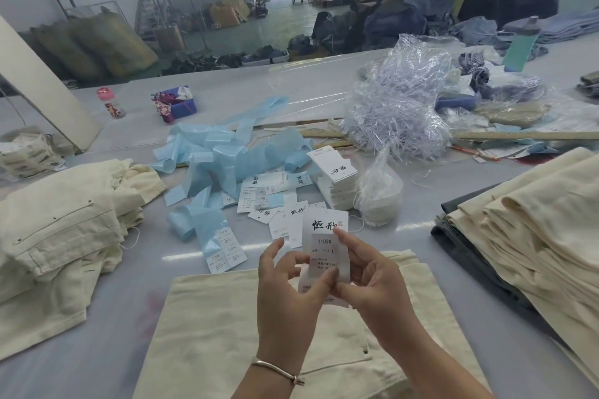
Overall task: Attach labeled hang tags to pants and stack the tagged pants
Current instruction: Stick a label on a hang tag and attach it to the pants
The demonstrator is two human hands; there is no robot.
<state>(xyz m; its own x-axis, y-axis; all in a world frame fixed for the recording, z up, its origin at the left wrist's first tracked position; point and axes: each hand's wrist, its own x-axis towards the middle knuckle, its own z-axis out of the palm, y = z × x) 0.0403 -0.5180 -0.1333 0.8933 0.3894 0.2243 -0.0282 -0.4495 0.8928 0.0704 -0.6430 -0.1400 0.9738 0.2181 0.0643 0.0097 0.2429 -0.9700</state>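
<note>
A white hang tag (325, 224) with a size sticker (325, 256) printed "1103#" on its front is held upright over folded cream pants (207, 327) lying at the table's near edge. My right hand (366, 275) grips the tag from the right, its forefinger on the sticker's top edge. My left hand (288, 282) pinches the tag's lower left with thumb and fingertips. A stack of cream pants (61, 223) lies at the left, and a bigger pile of cream pants (531, 230) at the right.
Loose hang tags (278, 204), a stack of tags (337, 178) and blue sticker backing strips (220, 155) litter the table's middle. A bag of string (379, 194), a heap of clear plastic (398, 107), wooden rulers (518, 135) and a small bottle (110, 104) lie beyond.
</note>
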